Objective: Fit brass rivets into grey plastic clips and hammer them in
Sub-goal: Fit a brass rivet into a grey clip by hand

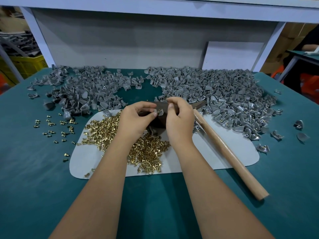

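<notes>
My left hand (133, 119) and my right hand (179, 118) meet over a dark metal block (159, 120) at the middle of the table. Between their fingertips sits one grey plastic clip (161, 112) with a brass rivet (158, 111) at it; my left hand pinches the rivet and my right hand pinches the clip. A heap of loose brass rivets (146, 149) lies on a white mat (215, 152) under my forearms. A wooden-handled hammer (227, 150) lies on the mat to the right, its head hidden behind my right hand.
Two big heaps of grey clips fill the back of the green table, one at the left (82, 90) and one at the right (215, 94). Stray rivets (55, 126) are scattered left of the mat. A white board (231, 56) leans at the back right.
</notes>
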